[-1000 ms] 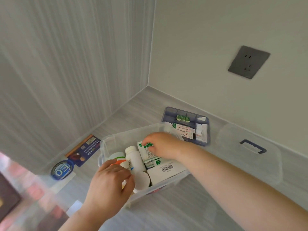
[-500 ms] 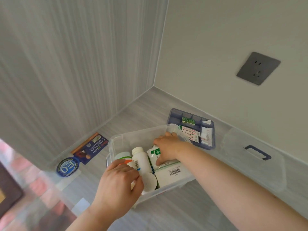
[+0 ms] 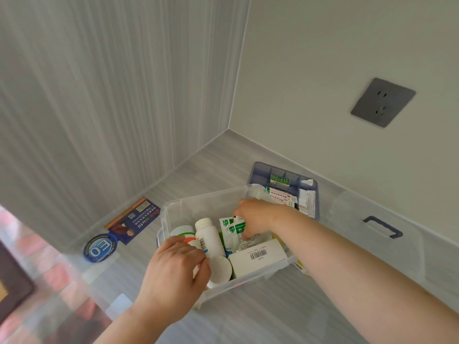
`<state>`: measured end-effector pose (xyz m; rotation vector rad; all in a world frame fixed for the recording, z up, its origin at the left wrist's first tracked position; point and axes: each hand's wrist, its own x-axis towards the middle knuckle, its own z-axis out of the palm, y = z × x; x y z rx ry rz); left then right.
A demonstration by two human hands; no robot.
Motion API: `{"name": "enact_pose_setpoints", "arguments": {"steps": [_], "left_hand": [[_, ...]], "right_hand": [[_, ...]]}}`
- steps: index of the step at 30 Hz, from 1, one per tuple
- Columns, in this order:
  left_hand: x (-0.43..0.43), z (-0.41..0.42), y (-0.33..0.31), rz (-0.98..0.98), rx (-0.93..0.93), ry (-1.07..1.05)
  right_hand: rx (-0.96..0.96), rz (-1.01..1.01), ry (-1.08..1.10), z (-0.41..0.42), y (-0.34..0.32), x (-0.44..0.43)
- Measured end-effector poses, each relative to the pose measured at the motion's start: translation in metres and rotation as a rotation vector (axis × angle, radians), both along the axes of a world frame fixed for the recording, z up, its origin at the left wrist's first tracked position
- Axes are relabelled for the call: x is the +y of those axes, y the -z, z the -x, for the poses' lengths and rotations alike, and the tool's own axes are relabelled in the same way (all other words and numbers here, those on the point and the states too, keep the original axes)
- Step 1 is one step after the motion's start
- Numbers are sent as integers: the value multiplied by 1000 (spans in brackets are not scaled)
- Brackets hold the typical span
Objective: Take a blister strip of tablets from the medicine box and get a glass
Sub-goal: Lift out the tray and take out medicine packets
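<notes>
The right hand (image 3: 255, 214) reaches into the clear box (image 3: 173, 212) at lower centre, fingers curled onto green-and-white sachets (image 3: 232, 228); whether it grips one I cannot tell. The left hand (image 3: 173, 274), fingers bent, touches white bottles (image 3: 210, 238) at the box's near left. No blister strip is discernible; the lid (image 3: 372, 234) lies at right.

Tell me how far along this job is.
Done: the lid is off the medicine box, inner tray set aside. In hand: right hand fingers green-and-white sachets; left hand is at the white bottle. Left: no blister strip out, no glass visible.
</notes>
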<state>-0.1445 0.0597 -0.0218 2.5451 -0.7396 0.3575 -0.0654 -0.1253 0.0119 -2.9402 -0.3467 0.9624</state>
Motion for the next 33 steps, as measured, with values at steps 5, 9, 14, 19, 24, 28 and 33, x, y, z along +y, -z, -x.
{"name": "enact_pose_setpoints", "arguments": {"steps": [5,9,14,19,24,28,33], "left_hand": [[0,1,0,2,21,-5],[0,1,-1,15,26,-5],[-1,1,-2,24,23,-4],[-2,3,-5,9,36,0],[-4,6,-14,-21,57,60],[-26,17,-26,-54,56,168],[-51,26,-19,-233,35,223]], "right_hand": [[-18,-16,-5,1,4,1],[-103,-70,13,3,3,1],[-133,-158,9,11,-8,-7],[-240,-614,354,28,-42,-36],[-452,-1142,843,67,-57,-90],[-505,-1241,1280,120,-24,-123],[-391,-1139,1465,177,35,-108]]}}
